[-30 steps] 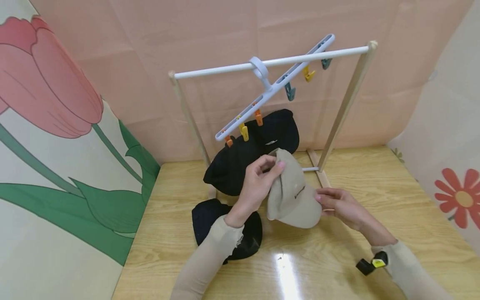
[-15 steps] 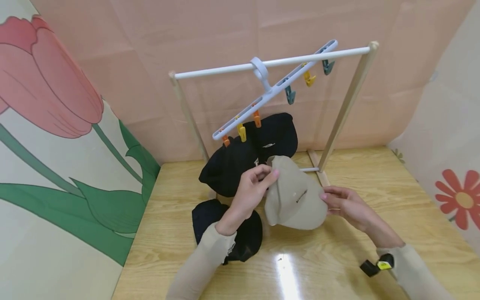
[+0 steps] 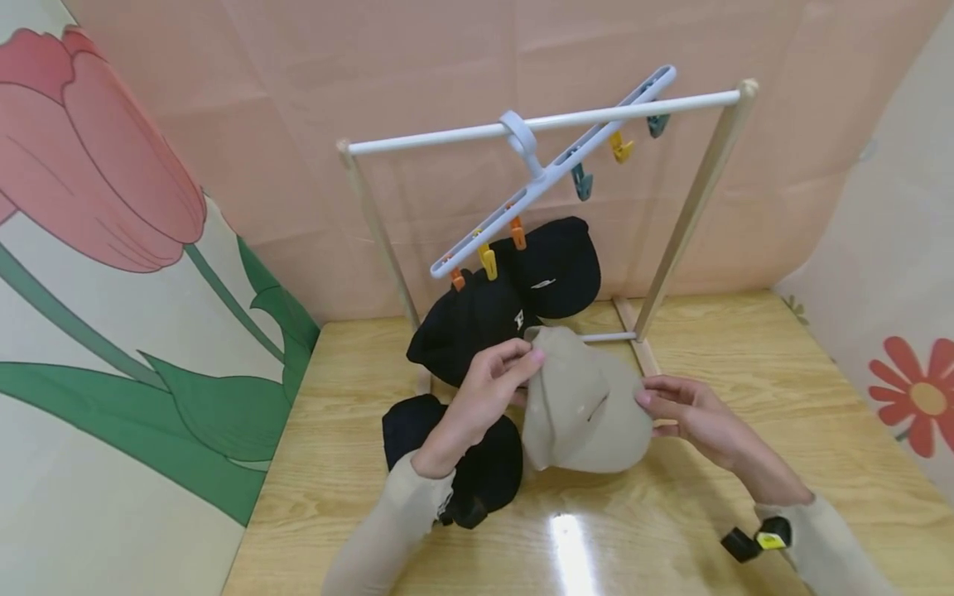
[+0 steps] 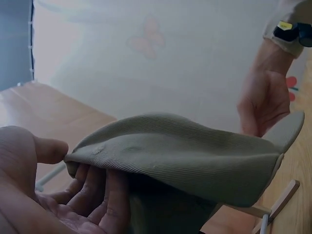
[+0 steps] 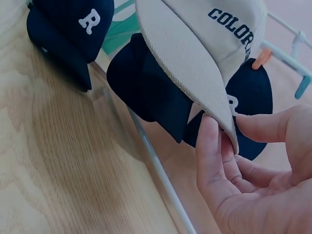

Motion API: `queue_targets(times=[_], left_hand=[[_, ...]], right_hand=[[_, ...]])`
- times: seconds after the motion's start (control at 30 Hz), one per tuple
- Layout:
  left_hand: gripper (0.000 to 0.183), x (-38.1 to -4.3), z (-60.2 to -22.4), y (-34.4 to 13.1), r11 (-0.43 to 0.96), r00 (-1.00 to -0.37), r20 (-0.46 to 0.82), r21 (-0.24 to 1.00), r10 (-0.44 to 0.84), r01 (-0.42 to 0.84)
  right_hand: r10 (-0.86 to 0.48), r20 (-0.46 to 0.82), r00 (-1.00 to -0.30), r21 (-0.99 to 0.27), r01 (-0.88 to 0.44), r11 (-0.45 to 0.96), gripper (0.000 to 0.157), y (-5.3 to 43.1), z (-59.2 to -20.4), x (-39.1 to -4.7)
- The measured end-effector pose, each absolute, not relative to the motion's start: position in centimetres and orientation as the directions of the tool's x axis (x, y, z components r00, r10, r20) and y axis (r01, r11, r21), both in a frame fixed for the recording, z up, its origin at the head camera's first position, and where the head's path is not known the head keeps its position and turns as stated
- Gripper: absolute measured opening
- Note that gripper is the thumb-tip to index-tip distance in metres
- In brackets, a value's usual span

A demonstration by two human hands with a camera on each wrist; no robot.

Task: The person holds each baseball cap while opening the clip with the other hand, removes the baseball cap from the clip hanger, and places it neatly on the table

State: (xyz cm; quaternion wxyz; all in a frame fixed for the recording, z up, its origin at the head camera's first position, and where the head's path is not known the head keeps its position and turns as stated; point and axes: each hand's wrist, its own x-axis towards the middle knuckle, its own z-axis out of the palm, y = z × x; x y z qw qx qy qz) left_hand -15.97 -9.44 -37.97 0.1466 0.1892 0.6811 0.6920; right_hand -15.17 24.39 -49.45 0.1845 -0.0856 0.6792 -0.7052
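Note:
A beige cap [image 3: 574, 414] with dark lettering is held between both hands, in front of the rack. My left hand [image 3: 480, 393] pinches its edge at the upper left, thumb on one side and fingers under the fabric in the left wrist view. On the other side, my right hand [image 3: 693, 418] pinches the brim [image 5: 180, 58] between thumb and fingers. Two dark caps hang behind from the hanger [image 3: 537, 186]: one at left [image 3: 469, 327], another at right [image 3: 562, 269]. A third dark cap [image 3: 492, 463] lies on the table, partly covered by my left forearm.
The hanger hooks over the white bar [image 3: 417, 142] of a wooden rack. Orange and yellow clips [image 3: 488, 263] hold the hanging caps; teal and yellow clips [image 3: 583, 182] on its right half hold nothing. A pink cloth [image 3: 298, 165] covers the back.
The beige cap has come lower and slightly nearer, its crown turning more into view. The left hand moved down and left with it; the right hand shifted slightly right. The hanger swings a little.

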Motion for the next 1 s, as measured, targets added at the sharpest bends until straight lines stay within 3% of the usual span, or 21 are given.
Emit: queue_targets(times=[0.23,0.47,1.0], left_hand=[[0.026,-15.4,-37.9,-10.6,0.012,-0.861,0.074,0.996,0.503,0.093],[0.023,-14.9,-38.2,-11.8,0.043,-0.85,0.092,0.99,0.518,0.134],[0.026,-13.9,-39.1,-14.3,0.033,-0.855,0.09,0.992,0.511,0.124]], right_hand=[[-0.378,-0.168,-0.91,-0.986,0.163,0.044,0.027,23.9,-49.5,-14.5],[-0.441,-0.124,-0.889,-0.992,0.119,0.039,0.033,23.2,-49.7,-14.3],[-0.486,-0.105,-0.868,-0.994,0.109,0.021,0.044,21.2,-50.6,-13.9]])
